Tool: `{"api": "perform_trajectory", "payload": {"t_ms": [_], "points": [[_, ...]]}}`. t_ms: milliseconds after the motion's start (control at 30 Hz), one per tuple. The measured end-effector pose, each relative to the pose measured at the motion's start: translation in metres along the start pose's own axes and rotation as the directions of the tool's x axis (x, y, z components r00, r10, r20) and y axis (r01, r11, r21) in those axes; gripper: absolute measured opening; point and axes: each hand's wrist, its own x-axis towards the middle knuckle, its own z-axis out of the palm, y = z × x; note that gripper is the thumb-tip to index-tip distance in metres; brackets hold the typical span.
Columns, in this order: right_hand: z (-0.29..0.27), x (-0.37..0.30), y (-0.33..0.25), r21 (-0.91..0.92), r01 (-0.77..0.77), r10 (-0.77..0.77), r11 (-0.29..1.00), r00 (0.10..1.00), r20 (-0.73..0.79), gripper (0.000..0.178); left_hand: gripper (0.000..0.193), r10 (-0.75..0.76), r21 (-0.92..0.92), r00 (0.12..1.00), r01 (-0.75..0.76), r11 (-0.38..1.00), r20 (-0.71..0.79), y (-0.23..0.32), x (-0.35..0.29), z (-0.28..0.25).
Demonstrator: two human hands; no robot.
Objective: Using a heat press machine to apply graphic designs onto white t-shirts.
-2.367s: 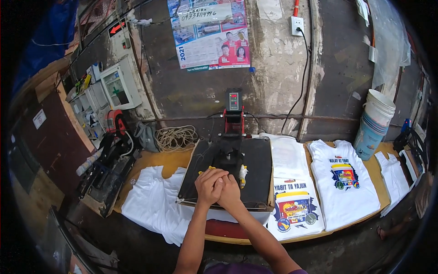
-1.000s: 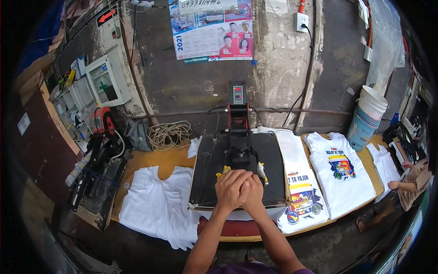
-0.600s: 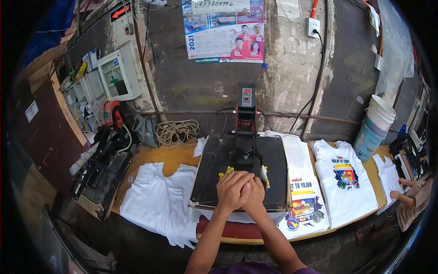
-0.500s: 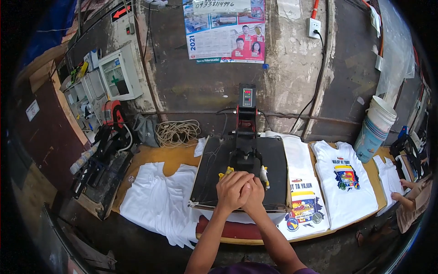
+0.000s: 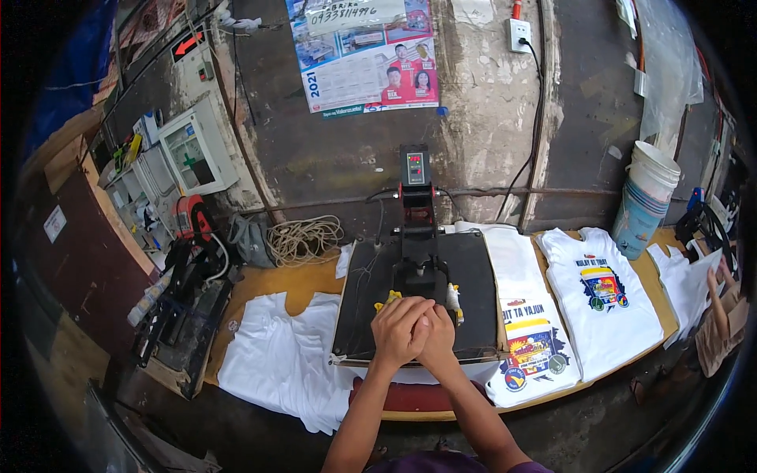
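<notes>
The bare left hand and bare right hand are being held folded together, fingers curled, over the yellow-and-white wrapped handle of a flat black press; whether the handle is being gripped beneath cannot be told. The press is being supported by a yellow-topped desk, toward five o'clock from the view's centre. Around it, a rumpled plain white shirt is being carried at eight o'clock, a white shirt with a colourful print at four.

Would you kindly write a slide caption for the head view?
Left hand and right hand clasped over a black press, white shirts laid on either side.
</notes>
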Motion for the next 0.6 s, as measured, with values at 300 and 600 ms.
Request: {"api": "perform_trajectory", "payload": {"t_ms": [300,600], "points": [[0.0004,-0.0018,0.0010,0.005,-0.004,0.003,1.000,1.000,0.021,0.014,0.027,0.008,0.001,1.000,-0.008,1.000,-0.002,-0.0002,0.0001,0.0001],[0.0018,-0.0033,0.0046,0.056,0.016,-0.017,0.998,1.000,0.022,0.013,0.028,-0.003,0.014,1.000,0.003,1.000,-0.017,0.0004,-0.0012,0.0015]]}}
